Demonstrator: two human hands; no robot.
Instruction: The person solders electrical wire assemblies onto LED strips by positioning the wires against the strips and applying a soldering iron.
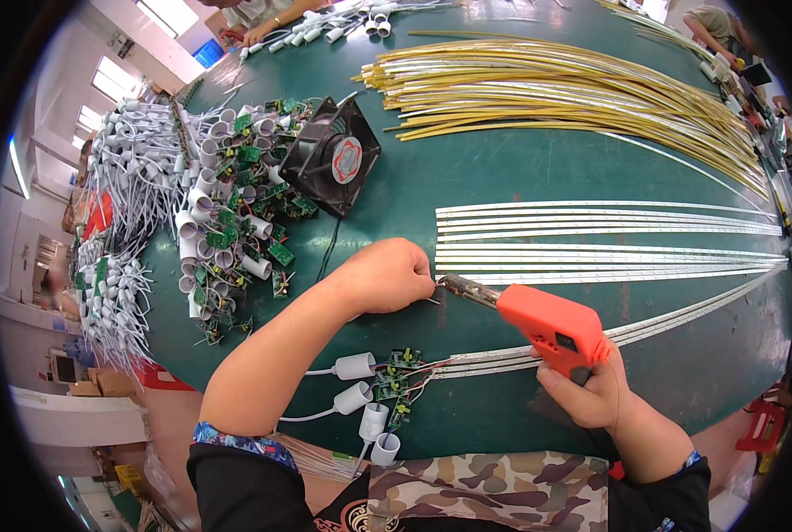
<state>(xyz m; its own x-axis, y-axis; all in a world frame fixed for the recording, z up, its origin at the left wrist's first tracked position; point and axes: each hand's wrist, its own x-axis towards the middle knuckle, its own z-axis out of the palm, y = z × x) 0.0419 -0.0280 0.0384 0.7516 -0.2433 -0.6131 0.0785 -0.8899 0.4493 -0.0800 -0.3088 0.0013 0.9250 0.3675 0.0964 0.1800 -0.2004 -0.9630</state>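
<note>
My right hand point(595, 390) is wrapped around the handle of a red soldering gun point(545, 321). Its dark metal nozzle points left, and the tip is close to the fingertips of my left hand point(389, 277). That hand is closed in a pinch at the left ends of the white LED strips point(582, 263); what is between its fingers is too small to make out. Nearer to me, wired green circuit boards point(401, 377) join a few other LED strips point(474, 364) to white cylindrical lamp caps point(353, 366) with white cables.
A black fan point(335, 158) stands beyond my left hand. Left of it heap up circuit boards with white caps point(227, 222) and white cabled caps point(139, 151). Yellow-backed strips point(538, 84) lie across the far side of the green table point(493, 168). Other people work at its far edge.
</note>
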